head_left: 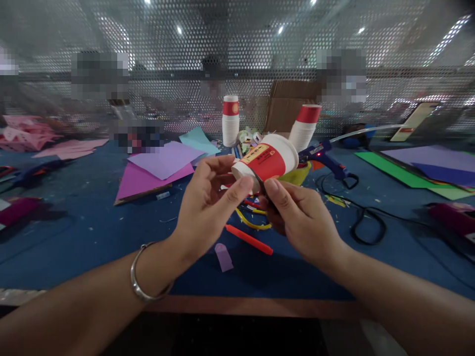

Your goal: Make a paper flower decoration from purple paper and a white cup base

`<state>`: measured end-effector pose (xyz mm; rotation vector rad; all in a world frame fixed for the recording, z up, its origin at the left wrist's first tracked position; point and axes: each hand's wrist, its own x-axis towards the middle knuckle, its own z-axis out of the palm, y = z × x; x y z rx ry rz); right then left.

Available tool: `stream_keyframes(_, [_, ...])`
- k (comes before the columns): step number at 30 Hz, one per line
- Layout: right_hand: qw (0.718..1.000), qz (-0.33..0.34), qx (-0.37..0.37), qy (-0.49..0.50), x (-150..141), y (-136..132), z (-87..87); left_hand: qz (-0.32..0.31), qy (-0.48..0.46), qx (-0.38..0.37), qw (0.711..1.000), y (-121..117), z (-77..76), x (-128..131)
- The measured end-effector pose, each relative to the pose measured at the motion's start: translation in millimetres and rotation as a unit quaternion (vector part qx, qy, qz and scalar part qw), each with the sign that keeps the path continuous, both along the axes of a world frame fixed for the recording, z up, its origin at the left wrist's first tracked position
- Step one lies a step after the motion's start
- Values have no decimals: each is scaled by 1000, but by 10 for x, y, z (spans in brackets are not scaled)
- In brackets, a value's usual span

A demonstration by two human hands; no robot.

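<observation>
A red and white paper cup (276,157) is tipped on its side above the table, its wide rim toward the right and its narrow end toward the left. Thumb and fingers of my left hand (211,200) close around that narrow end. In my right hand (297,212) is a dark, narrow, blade-like tool (270,195), pinched under the thumb and lying against the cup's lower side. Its exact kind is mostly hidden by my fingers. Below the hands lie an orange-red marker-like stick (249,239) and a small purple paper piece (223,257).
Two stacks of paper cups, left (230,123) and right (305,126), stand behind. A blue glue gun (328,158) with a lit red light trails a black cable (371,212). Purple sheets (163,158) lie left, green sheets (389,169) right. A perforated metal screen (245,44) rises behind.
</observation>
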<state>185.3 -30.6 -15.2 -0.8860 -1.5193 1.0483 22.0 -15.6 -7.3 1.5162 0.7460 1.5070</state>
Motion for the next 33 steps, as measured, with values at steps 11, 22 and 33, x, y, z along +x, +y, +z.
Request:
stream_keyframes(11, [999,8,19,-27,3,2,-53,16,29,15,999,-47,42,-22])
stream_keyframes(22, [1000,2,4,-19,15,-17,-83,27,86,90,992,-60,-49,-30])
stream_keyframes(33, [1000,5,1,-15,-5,-23,-73,96,169,249,949,11,-105,-101])
